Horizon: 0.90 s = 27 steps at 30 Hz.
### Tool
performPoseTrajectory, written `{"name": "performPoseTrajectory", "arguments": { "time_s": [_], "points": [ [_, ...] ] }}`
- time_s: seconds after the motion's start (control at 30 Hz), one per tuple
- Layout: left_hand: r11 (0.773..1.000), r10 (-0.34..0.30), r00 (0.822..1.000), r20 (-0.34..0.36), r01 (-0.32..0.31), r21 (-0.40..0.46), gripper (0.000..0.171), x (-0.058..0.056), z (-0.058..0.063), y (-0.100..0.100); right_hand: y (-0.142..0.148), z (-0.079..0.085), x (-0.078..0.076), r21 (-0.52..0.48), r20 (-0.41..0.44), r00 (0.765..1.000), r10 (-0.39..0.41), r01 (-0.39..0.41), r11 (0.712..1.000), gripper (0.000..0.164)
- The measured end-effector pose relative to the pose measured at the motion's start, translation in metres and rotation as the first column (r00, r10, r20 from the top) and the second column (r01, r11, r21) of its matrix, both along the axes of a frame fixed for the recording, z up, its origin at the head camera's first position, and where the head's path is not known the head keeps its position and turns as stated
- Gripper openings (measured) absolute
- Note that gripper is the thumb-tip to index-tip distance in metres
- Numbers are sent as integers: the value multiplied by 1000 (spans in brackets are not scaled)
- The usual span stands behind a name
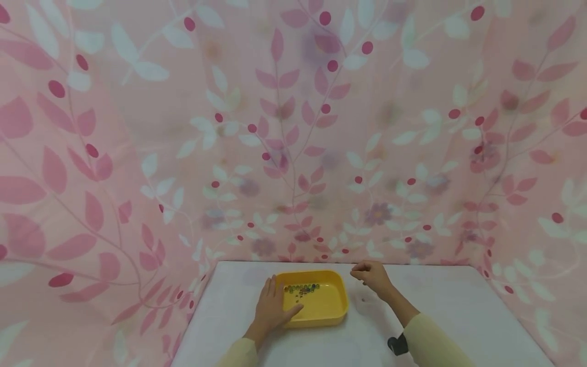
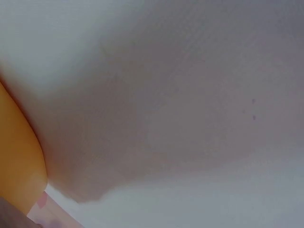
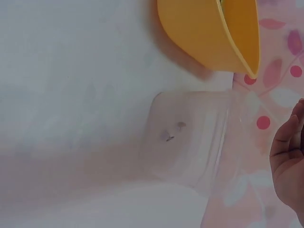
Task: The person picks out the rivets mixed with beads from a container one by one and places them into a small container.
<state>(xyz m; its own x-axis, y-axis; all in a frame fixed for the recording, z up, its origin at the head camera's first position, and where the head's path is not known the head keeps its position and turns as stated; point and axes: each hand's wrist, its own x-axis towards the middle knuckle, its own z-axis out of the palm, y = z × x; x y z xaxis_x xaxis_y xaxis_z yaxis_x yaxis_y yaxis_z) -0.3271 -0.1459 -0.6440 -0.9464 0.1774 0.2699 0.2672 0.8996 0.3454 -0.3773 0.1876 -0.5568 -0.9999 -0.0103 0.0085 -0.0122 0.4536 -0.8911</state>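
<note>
My left hand (image 1: 270, 306) rests on the left side of a yellow rectangular tub (image 1: 321, 322), its fingers fairly straight and its thumb stretched over the near rim. Inside, several small glassy marbles (image 1: 302, 289) gather toward the far left. To the right of the tub my right hand (image 1: 377, 278) hovers with curled fingers, fingertips drawn together. Whether a small thing sits between them is hidden. Below it stands a clear plastic container (image 3: 190, 142) with something tiny and dark in it. The left wrist view shows just the tub's outer wall (image 2: 19, 147) and shadow.
A white-covered table (image 1: 316, 351) carries everything. Pink leaf-patterned cloth (image 1: 293, 153) hangs behind it and at both sides. By the right forearm is a small dark object (image 1: 397, 345), partly covered by the sleeve.
</note>
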Motion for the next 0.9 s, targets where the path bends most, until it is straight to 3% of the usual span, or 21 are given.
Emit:
{"name": "performPoseTrajectory", "arguments": {
  "time_s": [0.17, 0.57, 0.73, 0.9],
  "points": [
    [1000, -6, 999, -49, 6, 2, 100, -1, -2, 0, 9, -2, 1, 33, -21, 1000, -2, 2, 999, 14],
    [1000, 19, 1000, -10, -19, -3, 100, -6, 10, 0, 26, 7, -7, 26, -46, 999, -20, 21, 999, 20],
    [1000, 9, 1000, 5, -9, 12, 100, -1, 4, 2, 34, -2, -5, 13, -32, 999, -37, 38, 999, 17],
    [1000, 10, 1000, -24, -10, 1, 100, 1, -2, 2, 41, -6, -4, 17, -20, 999, -49, 49, 999, 16]
  ]
}}
